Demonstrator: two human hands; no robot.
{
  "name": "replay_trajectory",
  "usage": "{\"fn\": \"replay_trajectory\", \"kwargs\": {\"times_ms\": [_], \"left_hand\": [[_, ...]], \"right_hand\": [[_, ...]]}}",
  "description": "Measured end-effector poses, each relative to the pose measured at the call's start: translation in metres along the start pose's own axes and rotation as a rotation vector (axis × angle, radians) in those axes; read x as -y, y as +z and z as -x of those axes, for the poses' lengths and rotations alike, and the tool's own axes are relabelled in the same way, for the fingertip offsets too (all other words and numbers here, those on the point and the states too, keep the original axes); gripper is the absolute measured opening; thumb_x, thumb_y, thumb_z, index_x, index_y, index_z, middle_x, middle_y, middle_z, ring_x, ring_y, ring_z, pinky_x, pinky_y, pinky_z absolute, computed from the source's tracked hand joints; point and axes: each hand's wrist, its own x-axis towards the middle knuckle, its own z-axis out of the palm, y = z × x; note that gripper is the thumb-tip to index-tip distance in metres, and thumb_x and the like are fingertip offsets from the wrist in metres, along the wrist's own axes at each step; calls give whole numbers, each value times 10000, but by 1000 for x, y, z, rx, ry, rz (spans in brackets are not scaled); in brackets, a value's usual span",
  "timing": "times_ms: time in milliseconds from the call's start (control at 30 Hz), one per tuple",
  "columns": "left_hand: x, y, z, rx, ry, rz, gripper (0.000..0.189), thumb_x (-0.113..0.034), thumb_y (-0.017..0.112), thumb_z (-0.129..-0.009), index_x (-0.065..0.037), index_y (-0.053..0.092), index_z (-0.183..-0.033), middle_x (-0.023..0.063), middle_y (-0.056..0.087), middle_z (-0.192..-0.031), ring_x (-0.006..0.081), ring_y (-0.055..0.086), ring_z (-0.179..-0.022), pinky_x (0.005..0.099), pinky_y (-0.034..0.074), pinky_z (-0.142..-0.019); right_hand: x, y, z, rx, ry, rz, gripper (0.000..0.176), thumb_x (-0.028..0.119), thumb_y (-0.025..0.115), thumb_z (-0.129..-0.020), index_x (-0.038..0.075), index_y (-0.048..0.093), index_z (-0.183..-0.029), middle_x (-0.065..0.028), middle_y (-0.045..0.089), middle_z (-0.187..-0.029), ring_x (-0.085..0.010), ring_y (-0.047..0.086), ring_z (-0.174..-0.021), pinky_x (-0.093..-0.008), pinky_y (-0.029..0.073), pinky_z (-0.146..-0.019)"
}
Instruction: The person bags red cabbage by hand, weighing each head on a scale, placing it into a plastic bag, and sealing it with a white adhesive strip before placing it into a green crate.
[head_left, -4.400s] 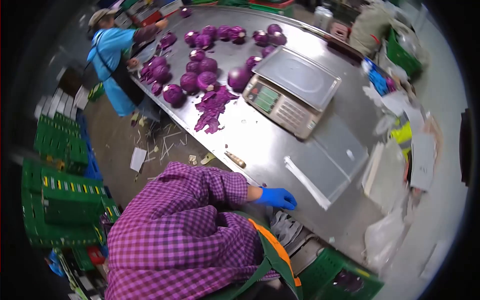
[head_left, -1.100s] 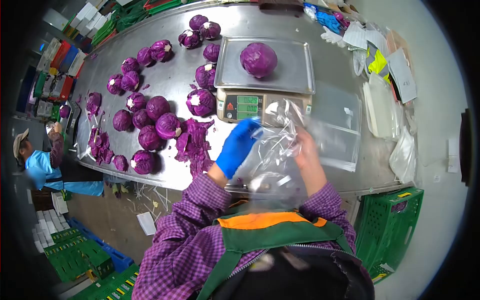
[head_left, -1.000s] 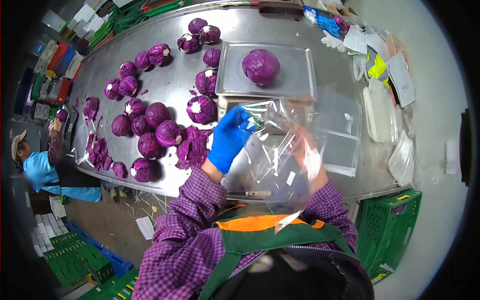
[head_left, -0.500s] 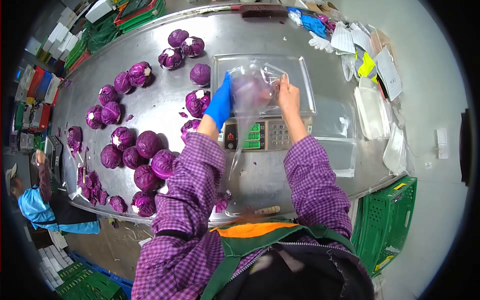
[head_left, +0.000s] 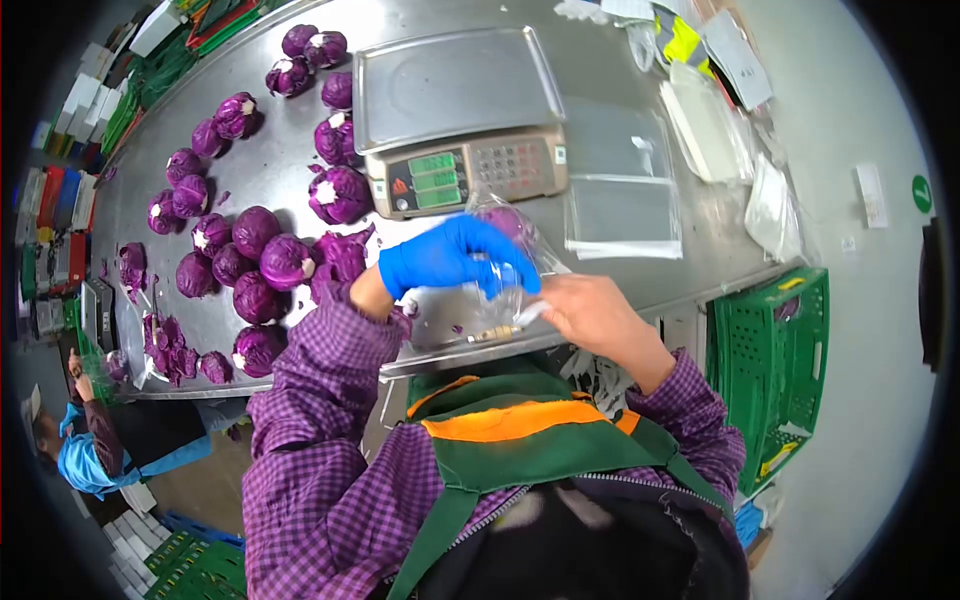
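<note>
A red cabbage (head_left: pixel 512 222) sits inside a clear plastic bag (head_left: pixel 545 258) just below the scale. My left hand (head_left: pixel 455 257), in a blue glove, curls its fingers round the gathered neck of the bag. Bare and closed, my right hand (head_left: pixel 598 318) pinches the bag's end close to the left fingertips. Both hands are low over the table's front edge. Above them stands a digital scale (head_left: pixel 520 165) with nothing on its metal pan (head_left: pixel 455 85). A wooden handle (head_left: pixel 492 334) lies beneath the hands; its other end is hidden.
Several red cabbages (head_left: pixel 256 232) and loose leaves (head_left: pixel 170 345) cover the left of the metal table (head_left: pixel 400 28). Flat clear bags (head_left: pixel 622 215) lie right of the scale. A green crate (head_left: pixel 770 375) stands at the right edge. Another person (head_left: pixel 90 455) works at far left.
Both hands have brought the bagged cabbage from over the scale pan down toward my body. The left hand has moved onto the bag's neck. The view has shifted.
</note>
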Motion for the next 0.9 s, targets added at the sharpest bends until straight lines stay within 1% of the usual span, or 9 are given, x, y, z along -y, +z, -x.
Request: {"fn": "replay_trajectory", "kwargs": {"times_ms": [133, 200, 267, 367, 467, 600, 700, 733, 900], "left_hand": [[24, 69, 9, 17, 132, -335, 275, -165, 683, -792, -127, 680, -1065, 75, 602, -1154, 250, 519, -1101, 361, 400, -961], [26, 100, 19, -185, 166, -534, 401, -93, 649, -768, -123, 616, -1166, 103, 471, -1319, 276, 439, -1221, 395, 332, -1039], [38, 123, 31, -321, 90, -193, 493, -95, 641, -767, -89, 540, -1250, 119, 425, -1364, 271, 386, -1276, 397, 283, -1068], [48, 166, 30, -556, 51, -378, 831, -220, 731, -733, -48, 284, -1412, 138, 314, -1448, 301, 276, -1346, 404, 229, -1094], [69, 198, 15, -754, -24, -682, 1096, -423, 807, -602, -65, 199, -1441, 189, 243, -1460, 363, 249, -1342, 431, 237, -1090], [89, 208, 13, -1002, 13, -607, 866, -274, 773, -700, -53, 314, -1400, 152, 318, -1436, 321, 316, -1317, 416, 280, -1067], [103, 194, 14, -1144, 76, -566, 330, -122, 651, -803, -71, 620, -1128, 117, 581, -1173, 257, 539, -1092, 359, 413, -946], [108, 193, 13, -1156, 79, -567, 330, -122, 651, -803, -71, 620, -1128, 117, 581, -1173, 257, 539, -1092, 359, 413, -946], [94, 178, 8, -1254, 240, -264, 233, -16, 536, -870, -55, 648, -1071, 76, 647, -1032, 168, 596, -955, 295, 457, -863]], "right_hand": [[-6, 23, 62, 318, 207, 195, 533, 146, 647, -766, -35, 463, -1233, -231, 499, -1212, -357, 473, -1163, -408, 406, -957], [-23, 32, 76, 234, 133, -208, 618, 149, 625, -789, -49, 367, -1315, -268, 395, -1329, -395, 370, -1256, -409, 331, -1035], [-32, 45, 81, 254, 173, -530, 636, 139, 609, -794, -47, 337, -1338, -273, 345, -1374, -407, 306, -1298, -400, 276, -1073], [-45, 88, 81, -261, 233, -300, 584, 115, 609, -794, -34, 382, -1311, -272, 388, -1335, -396, 371, -1254, -385, 317, -1040], [-74, 133, 82, -333, 461, -228, 527, 69, 588, -800, -34, 409, -1285, -264, 471, -1262, -413, 473, -1152, -389, 391, -974], [-58, 145, 69, -189, 380, -626, 512, 77, 603, -810, -20, 419, -1279, -242, 562, -1160, -403, 598, -958, -404, 484, -838], [-60, 144, 50, -461, 451, -385, 541, 87, 596, -814, -8, 399, -1309, -265, 543, -1181, -387, 596, -983, -417, 465, -869], [-66, 145, 44, -574, 524, -324, 551, 95, 591, -813, -2, 394, -1319, -269, 539, -1183, -388, 596, -980, -423, 458, -875], [-52, 136, 43, -206, 449, -306, 610, 133, 596, -794, -4, 363, -1340, -257, 558, -1154, -422, 557, -1023, -449, 440, -886]]}}
